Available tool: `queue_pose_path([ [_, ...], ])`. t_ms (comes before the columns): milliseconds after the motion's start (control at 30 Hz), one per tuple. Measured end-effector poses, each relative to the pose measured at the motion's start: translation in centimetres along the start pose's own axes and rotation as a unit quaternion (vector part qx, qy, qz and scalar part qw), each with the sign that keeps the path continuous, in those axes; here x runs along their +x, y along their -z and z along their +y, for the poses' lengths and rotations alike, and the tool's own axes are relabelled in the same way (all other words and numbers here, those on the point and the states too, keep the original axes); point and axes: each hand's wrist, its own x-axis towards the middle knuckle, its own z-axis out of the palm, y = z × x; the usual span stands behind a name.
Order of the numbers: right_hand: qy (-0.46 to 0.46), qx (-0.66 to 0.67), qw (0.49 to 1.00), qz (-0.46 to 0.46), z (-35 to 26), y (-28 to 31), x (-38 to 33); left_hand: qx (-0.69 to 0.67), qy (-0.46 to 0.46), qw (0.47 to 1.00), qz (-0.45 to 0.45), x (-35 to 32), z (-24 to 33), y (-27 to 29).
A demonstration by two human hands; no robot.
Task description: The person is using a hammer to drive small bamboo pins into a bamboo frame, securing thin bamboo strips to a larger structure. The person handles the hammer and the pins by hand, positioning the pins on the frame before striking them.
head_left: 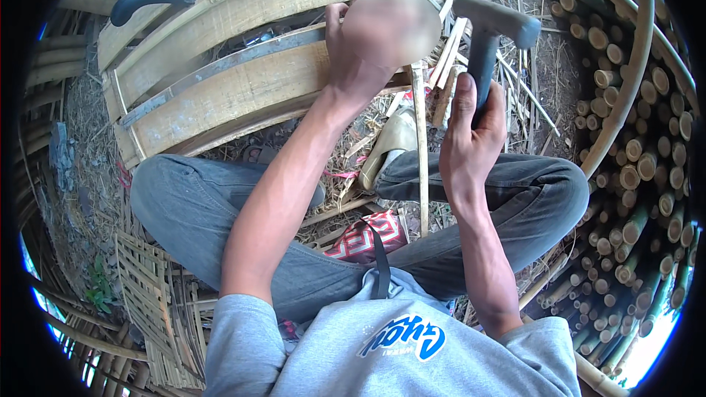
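Right of the left hand (357, 66), whose blurred fingers I can't read, I see the hammer (486, 36), right hand (473, 143) fingers clamped round its handle, head outermost.

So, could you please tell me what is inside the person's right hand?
The right hand grips a hammer by its dark handle; the head and upper handle show beyond the grip. The handle's lower end is covered by the hand.
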Motion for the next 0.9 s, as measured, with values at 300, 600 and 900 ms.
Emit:
queue_pose_path([
  [300,-0.036,-0.015,0.999,-0.013,0.5,-0.2,0.3,0.000,0.008,1.000,0.000,0.0,-0.2,0.1],
  [600,-0.030,-0.017,0.999,-0.012,0.1,0.1,0.5,-0.001,0.009,1.000,-0.004,-0.1,-0.3,0.1],
  [900,-0.036,0.026,0.999,-0.010,-0.5,-0.3,0.2,0.002,0.013,1.000,0.001,0.1,-0.1,0.2],
])
